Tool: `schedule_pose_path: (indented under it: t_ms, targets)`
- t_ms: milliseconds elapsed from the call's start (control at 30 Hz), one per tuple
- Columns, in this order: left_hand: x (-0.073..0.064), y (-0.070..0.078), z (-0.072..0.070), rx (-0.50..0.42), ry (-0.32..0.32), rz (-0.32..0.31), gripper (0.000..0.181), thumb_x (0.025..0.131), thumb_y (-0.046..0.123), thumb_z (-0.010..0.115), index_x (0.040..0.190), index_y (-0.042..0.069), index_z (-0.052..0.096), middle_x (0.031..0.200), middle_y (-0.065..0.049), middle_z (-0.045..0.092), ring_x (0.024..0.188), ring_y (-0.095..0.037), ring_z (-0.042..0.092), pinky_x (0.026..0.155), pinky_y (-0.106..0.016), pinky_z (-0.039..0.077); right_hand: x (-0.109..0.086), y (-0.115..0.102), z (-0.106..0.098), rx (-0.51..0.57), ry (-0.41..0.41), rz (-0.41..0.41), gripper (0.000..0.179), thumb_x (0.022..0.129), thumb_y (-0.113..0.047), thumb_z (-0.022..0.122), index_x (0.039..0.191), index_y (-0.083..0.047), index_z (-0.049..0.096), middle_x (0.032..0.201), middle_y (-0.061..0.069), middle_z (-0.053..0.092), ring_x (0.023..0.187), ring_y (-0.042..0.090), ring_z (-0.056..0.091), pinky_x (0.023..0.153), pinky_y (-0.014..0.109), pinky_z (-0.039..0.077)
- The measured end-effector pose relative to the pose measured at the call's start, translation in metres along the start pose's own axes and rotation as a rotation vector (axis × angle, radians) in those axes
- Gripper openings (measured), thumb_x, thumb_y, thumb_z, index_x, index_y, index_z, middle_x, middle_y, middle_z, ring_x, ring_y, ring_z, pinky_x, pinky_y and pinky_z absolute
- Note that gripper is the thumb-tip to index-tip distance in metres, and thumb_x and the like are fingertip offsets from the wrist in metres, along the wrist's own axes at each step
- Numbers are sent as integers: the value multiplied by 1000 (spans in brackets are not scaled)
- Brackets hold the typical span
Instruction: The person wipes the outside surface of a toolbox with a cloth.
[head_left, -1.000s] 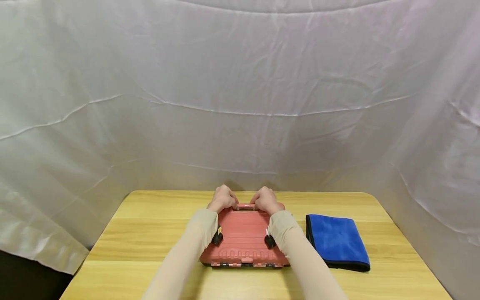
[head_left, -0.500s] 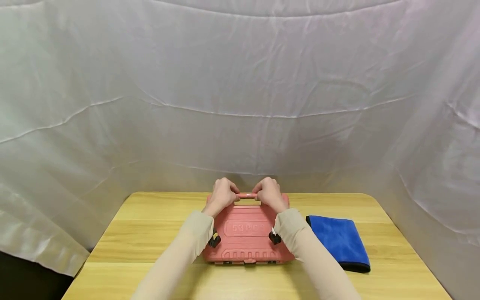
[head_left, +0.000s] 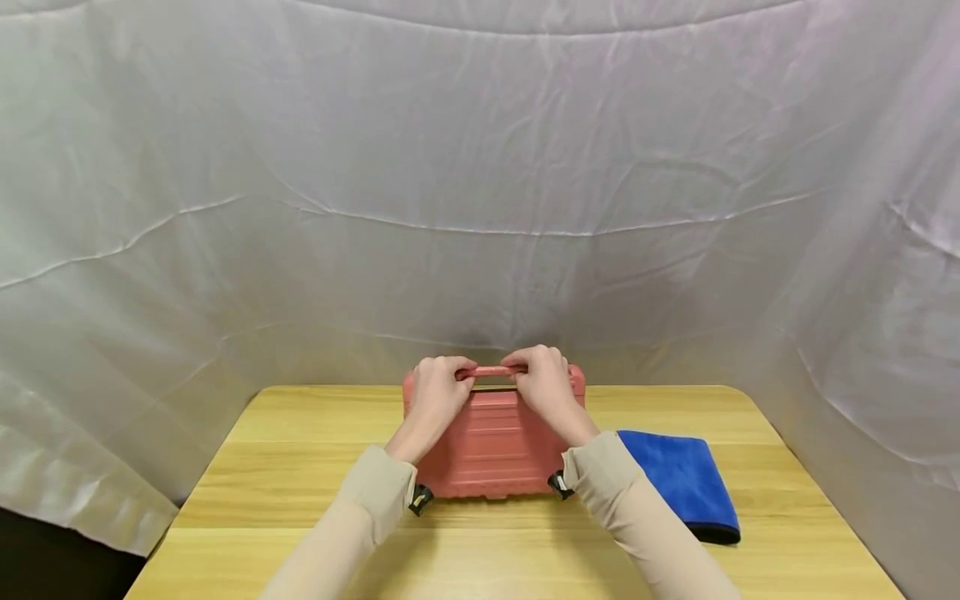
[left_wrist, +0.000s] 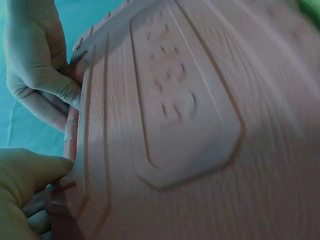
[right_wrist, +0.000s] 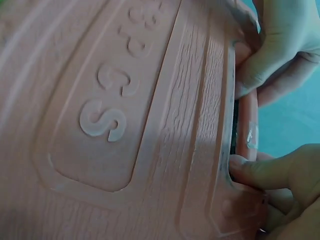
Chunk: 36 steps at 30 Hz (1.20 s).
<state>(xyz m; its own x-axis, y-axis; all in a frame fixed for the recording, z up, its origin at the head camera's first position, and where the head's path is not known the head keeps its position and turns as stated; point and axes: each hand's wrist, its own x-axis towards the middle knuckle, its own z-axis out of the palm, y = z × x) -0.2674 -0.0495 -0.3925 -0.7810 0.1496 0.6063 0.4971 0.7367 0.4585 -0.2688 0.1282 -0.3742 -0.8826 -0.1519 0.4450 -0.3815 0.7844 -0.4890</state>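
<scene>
Here I have left grip (head_left: 437,390) and right grip (head_left: 547,385) clamped round the handle (head_left: 492,371), one each end, presumably balancing the case (head_left: 489,450)!

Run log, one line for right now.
left hand: grips handle; right hand: grips handle; red case: handle end up; blue cloth: on table
</scene>
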Motion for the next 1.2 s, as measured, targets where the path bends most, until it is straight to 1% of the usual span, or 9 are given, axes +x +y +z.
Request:
schedule_pose_path:
  t_ms: [100, 133, 233, 333, 467, 667, 900, 1067, 1200]
  targets:
    - [-2, 2, -3, -18, 67, 44, 14, 80, -1, 76, 88, 10, 80, 77, -2, 74, 63, -15, 67, 60, -31, 53, -3, -5, -1, 12, 54, -36, 21, 84, 4, 72, 92, -13, 80, 86, 5, 75, 76, 25, 68, 64, 38, 48]
    - [-3, 2, -3, -23, 89, 65, 15, 80, -3, 76, 87, 10, 80, 78, -1, 74, 64, -15, 68, 62, -32, 54, -4, -6, -2, 20, 73, -54, 21, 84, 5, 71, 93, -13, 80, 86, 5, 75, 75, 25, 69, 64, 38, 49]
    - [-6, 2, -3, -29, 156, 134, 17, 80, -6, 75, 87, 9, 79, 83, -3, 75, 71, -18, 71, 72, -35, 57, -6, -6, 0, 40, 133, -121, 25, 85, 9, 67, 93, -11, 79, 87, 5, 75, 73, 25, 69, 65, 39, 53]
    - [-7, -1, -1, -18, 218, 203, 16, 79, -6, 76, 87, 7, 79, 88, -6, 75, 81, -21, 73, 83, -38, 56, -8, -5, 3, 44, 185, -171, 29, 83, 13, 66, 93, -10, 79, 88, 4, 75, 74, 25, 70, 67, 40, 55]
    - [-7, -5, 3, 0, 275, 261, 16, 77, -7, 78, 88, 5, 79, 90, -8, 76, 88, -23, 73, 85, -37, 55, -8, -3, 7, 42, 222, -194, 29, 83, 13, 68, 95, -11, 80, 91, 2, 75, 79, 24, 71, 72, 41, 55]
    - [-7, -11, 8, 11, 322, 334, 18, 75, -8, 79, 89, 4, 78, 91, -10, 75, 92, -25, 73, 86, -40, 55, -7, 1, 12, 44, 256, -208, 27, 83, 12, 69, 94, -11, 80, 89, 1, 75, 82, 23, 71, 75, 42, 55]
    - [-11, -16, 11, 14, 343, 396, 17, 76, -6, 80, 90, 3, 78, 93, -10, 75, 94, -26, 72, 88, -42, 54, -13, 3, 17, 61, 299, -229, 20, 86, 6, 71, 96, -9, 79, 92, 2, 75, 88, 23, 70, 80, 42, 55]
    - [-19, -16, 10, 15, 376, 436, 17, 76, -3, 81, 91, 3, 78, 94, -10, 75, 95, -25, 72, 90, -42, 53, -21, 1, 17, 57, 322, -267, 18, 85, 4, 73, 96, -9, 79, 94, 2, 75, 91, 24, 70, 81, 44, 54]
    - [-28, -13, 8, 14, 413, 477, 18, 74, -4, 81, 91, 2, 78, 94, -9, 75, 94, -24, 72, 88, -41, 54, -32, -4, 12, 46, 320, -276, 20, 83, 5, 74, 95, -9, 79, 96, 1, 75, 94, 25, 69, 84, 46, 53]
